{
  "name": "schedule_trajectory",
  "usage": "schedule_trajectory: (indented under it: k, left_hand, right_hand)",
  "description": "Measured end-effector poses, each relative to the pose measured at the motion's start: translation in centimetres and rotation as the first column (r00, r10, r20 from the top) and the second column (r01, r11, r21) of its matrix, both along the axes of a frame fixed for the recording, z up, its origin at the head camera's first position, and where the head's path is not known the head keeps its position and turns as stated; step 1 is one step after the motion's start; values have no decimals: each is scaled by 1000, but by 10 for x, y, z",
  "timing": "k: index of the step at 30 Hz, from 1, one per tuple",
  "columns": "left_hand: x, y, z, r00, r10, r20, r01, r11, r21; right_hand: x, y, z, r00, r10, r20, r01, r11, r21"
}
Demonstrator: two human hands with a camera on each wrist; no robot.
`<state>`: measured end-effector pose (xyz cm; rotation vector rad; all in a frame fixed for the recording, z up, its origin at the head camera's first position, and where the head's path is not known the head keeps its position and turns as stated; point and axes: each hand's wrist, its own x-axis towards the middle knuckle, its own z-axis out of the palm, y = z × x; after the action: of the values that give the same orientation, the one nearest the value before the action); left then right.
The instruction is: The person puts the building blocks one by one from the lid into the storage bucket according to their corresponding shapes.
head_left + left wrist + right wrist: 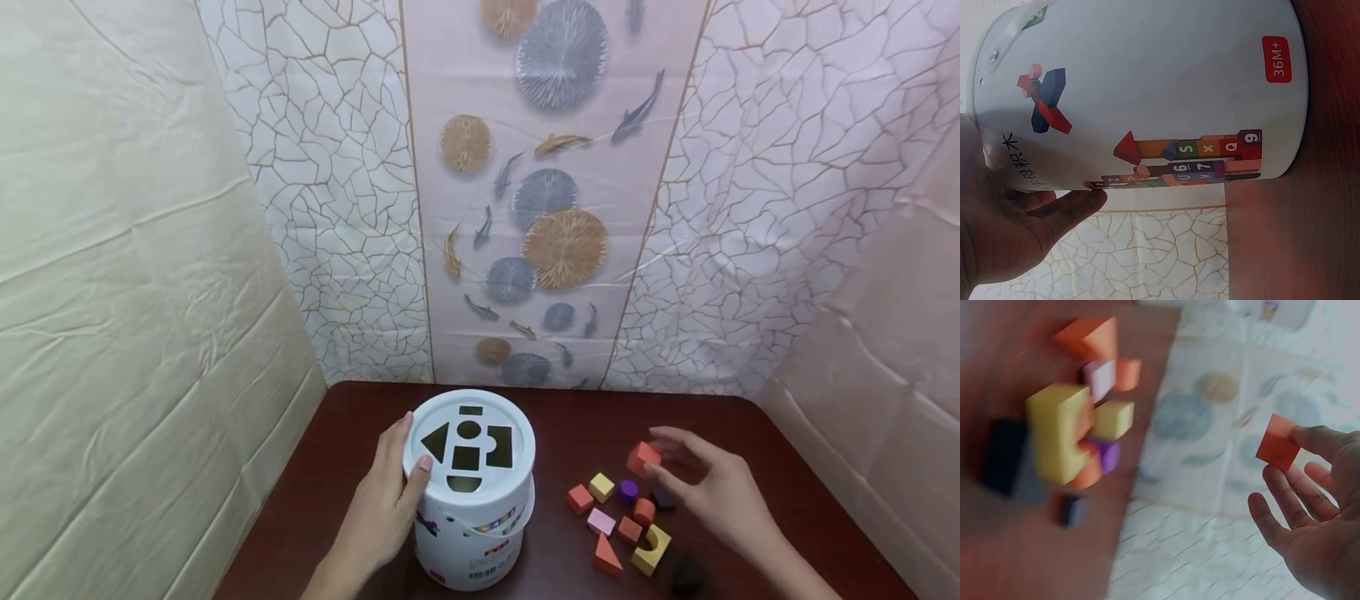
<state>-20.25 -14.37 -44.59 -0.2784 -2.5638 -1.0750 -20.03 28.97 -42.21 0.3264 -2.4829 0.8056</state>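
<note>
My left hand point(382, 504) grips the upper side of a white shape-sorter bucket point(442, 550), its thumb on the rim of the lid point(498, 408). Triangular, round, square and other cut-outs pierce that lid. In the left wrist view the fingers point(1069, 215) lie along the printed bucket wall. To the right, my right hand point(720, 492) pinches a red block point(642, 458) between thumb and fingertips, raised over the loose blocks. Seen from the right wrist, this block point(1277, 444) shows a square face; the other fingers spread away from it.
Loose blocks lie right of the bucket on the dark red table point(562, 417): a yellow cube point(602, 487), a purple piece point(628, 492), a pink block point(601, 522), a red triangle point(607, 557), a notched yellow block point(651, 550) and several others. Patterned cloth point(360, 250) hangs behind.
</note>
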Motion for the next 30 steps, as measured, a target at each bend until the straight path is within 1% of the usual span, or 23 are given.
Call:
schedule_trajectory:
  k: [5,11,18,21,25,30]
  left_hand:
    - [0,-2,-1,1000,-3,-7,3,1000,-4]
    - [-1,-2,-1,1000,-10,-20,10,1000,-8]
    - [-1,-2,-2,1000,-14,-23,14,1000,-6]
    - [-1,-2,-2,1000,-11,-14,11,1000,-1]
    - [-1,-2,-2,1000,-10,2,10,1000,5]
    - [-2,-3,-2,1000,-12,-1,12,1000,-1]
  right_hand:
    - [3,-27,27,995,97,5,-96,994,-44]
    - [0,-51,48,988,157,-1,-157,986,-61]
    - [-3,-71,61,975,223,-20,-224,972,-66]
    - [-5,-78,65,968,248,-25,-250,967,-59]
    - [-8,-86,70,963,268,-29,-269,962,-54]
    - [-11,-97,75,953,300,-41,-302,952,-46]
